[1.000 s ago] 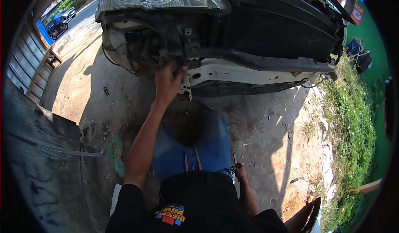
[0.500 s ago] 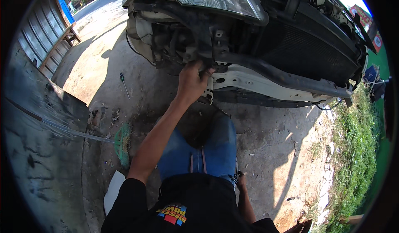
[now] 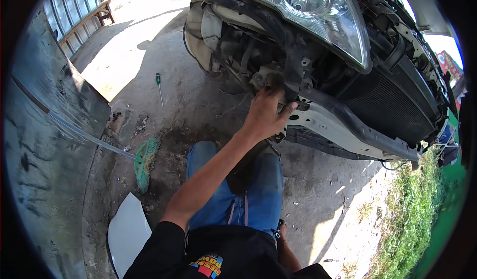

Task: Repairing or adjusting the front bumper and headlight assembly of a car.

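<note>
My left hand (image 3: 267,114) reaches up to the stripped front of a car, its fingers curled round a dark bracket (image 3: 294,82) below the headlight (image 3: 318,18). Its fingertips are partly hidden behind the metal. Beside the thumb runs a pale crossmember (image 3: 325,122) with holes, under a black tube (image 3: 343,111) that spans the front. My right hand (image 3: 282,231) hangs low by my right hip. Its fingers are mostly hidden, and a small dark item shows next to them.
A green-handled screwdriver (image 3: 159,87) lies on the ground at the left. Nearer are a green net (image 3: 143,162) and a white panel (image 3: 130,232). A metal sheet (image 3: 54,169) stands along the left side. The radiator (image 3: 397,97) is exposed at the right, with grass (image 3: 415,214) beyond.
The view has shifted, so the car sits lower and farther right in it. My left hand stays at the same bracket, the back of the hand turned more upward. My right hand remains by the hip.
</note>
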A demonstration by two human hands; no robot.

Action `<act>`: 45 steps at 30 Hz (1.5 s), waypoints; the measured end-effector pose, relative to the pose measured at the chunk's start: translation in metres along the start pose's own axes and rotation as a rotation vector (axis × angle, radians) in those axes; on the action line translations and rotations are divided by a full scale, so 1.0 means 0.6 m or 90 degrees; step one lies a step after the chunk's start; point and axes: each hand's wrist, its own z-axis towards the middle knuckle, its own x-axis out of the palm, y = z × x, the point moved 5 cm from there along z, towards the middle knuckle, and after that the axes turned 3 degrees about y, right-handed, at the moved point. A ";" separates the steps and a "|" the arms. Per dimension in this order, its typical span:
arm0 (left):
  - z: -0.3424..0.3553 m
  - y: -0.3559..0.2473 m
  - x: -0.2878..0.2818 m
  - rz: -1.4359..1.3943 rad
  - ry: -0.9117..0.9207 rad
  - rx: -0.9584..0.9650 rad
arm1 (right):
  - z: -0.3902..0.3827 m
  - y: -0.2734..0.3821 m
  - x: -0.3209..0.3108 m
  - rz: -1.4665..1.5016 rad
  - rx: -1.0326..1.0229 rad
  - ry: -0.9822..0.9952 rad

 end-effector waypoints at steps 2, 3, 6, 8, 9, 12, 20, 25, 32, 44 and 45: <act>-0.001 -0.008 -0.005 0.011 -0.033 0.034 | -0.007 0.028 -0.005 -0.083 -0.013 -0.034; -0.002 -0.011 -0.006 0.001 -0.041 0.050 | -0.018 0.056 -0.007 -0.260 -0.072 -0.079; 0.000 -0.016 -0.008 0.002 -0.056 0.062 | -0.074 0.189 -0.009 -0.315 -0.212 -0.176; 0.002 -0.011 -0.003 -0.007 -0.020 0.018 | -0.134 0.327 -0.016 -0.232 -0.297 -0.223; 0.002 -0.011 -0.004 -0.009 -0.035 0.021 | -0.169 0.410 -0.017 -0.161 -0.363 -0.221; 0.004 -0.011 -0.002 -0.013 -0.065 0.020 | -0.300 0.673 -0.028 -0.083 -0.541 -0.250; 0.007 -0.018 0.003 -0.017 -0.067 0.009 | -0.590 1.179 0.008 0.012 -0.985 -0.168; 0.008 -0.012 0.005 -0.015 -0.074 0.040 | -0.520 1.345 0.077 0.195 -0.827 0.035; -0.014 0.026 0.012 -0.059 -0.066 -0.086 | -0.489 1.361 0.094 0.304 -0.950 0.000; -0.056 0.057 0.001 -0.077 -0.134 -0.141 | -0.471 1.350 0.102 0.429 -0.861 0.008; -0.062 0.066 -0.006 -0.044 -0.136 -0.127 | -0.472 1.348 0.104 0.406 -0.845 0.002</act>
